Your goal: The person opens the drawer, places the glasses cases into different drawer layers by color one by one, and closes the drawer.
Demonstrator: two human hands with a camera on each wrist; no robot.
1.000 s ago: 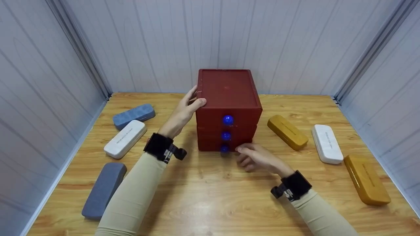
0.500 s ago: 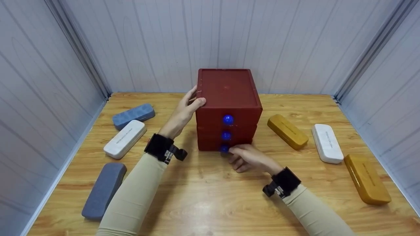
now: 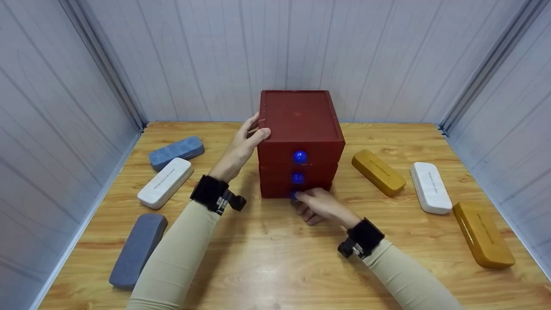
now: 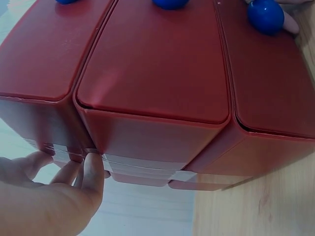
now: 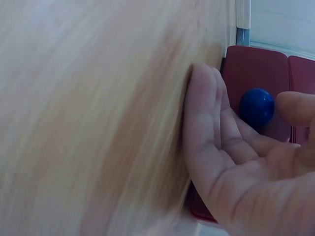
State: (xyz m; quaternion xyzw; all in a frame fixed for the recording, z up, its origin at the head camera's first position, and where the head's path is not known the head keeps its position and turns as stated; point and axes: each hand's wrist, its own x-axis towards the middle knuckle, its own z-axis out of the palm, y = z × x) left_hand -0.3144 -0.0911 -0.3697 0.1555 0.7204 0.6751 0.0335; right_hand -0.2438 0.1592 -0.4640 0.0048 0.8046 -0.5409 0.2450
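A dark red drawer unit stands at the back of the table, with three blue ball knobs one above another on its front. My left hand holds its left side, thumb on the top edge; in the left wrist view the fingers touch the side wall near a strip of clear tape. Low at the front, my right hand is at the bottom knob. Its thumb lies at one side of the knob and its fingers at the other, the back of the hand close to the tabletop. All three drawers are closed.
On the left lie a light blue case, a white case and a grey-blue case. To the right are two mustard cases, one near and one far right, with a white case between them. Pale panels enclose the table.
My right hand has moved left along the front of the drawer unit, from its lower right corner to the bottom knob. The left hand and the unit have stayed in place.
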